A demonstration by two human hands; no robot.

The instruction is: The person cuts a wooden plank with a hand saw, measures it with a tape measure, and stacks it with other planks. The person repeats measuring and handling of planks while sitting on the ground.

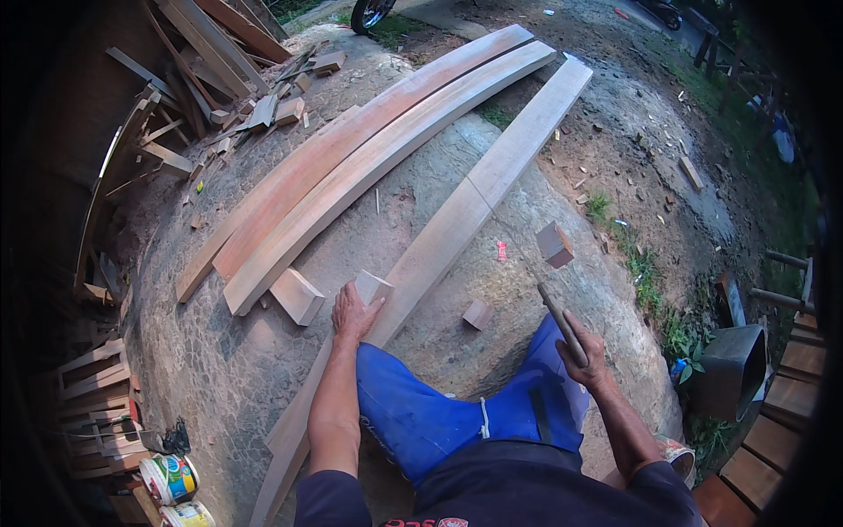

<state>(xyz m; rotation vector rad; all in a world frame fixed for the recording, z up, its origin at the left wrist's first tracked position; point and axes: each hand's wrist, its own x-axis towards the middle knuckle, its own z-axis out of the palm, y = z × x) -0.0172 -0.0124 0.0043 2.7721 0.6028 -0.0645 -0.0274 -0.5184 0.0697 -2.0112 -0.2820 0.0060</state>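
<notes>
My left hand (pixel 356 312) is closed on a pale wooden block (pixel 373 284) resting at the side of a long straight plank (pixel 492 189), which runs diagonally from lower left to upper right. My right hand (pixel 587 356) grips the dark handle of a long tool (pixel 558 312); a very thin line extends from it up across the plank, too fine to make out clearly. Two other small wooden blocks (pixel 555 244) (pixel 477 314) lie on the rock beside the plank, near a small red scrap (pixel 501 250). My legs in blue trousers are spread below.
Longer boards (pixel 369 158) and another block (pixel 297 296) lie to the left on the rock (pixel 219 369). Scrap wood (pixel 211 53) is piled upper left, paint buckets (pixel 169 479) stand lower left. At right are a metal container (pixel 729 373), slats (pixel 790 395) and grass.
</notes>
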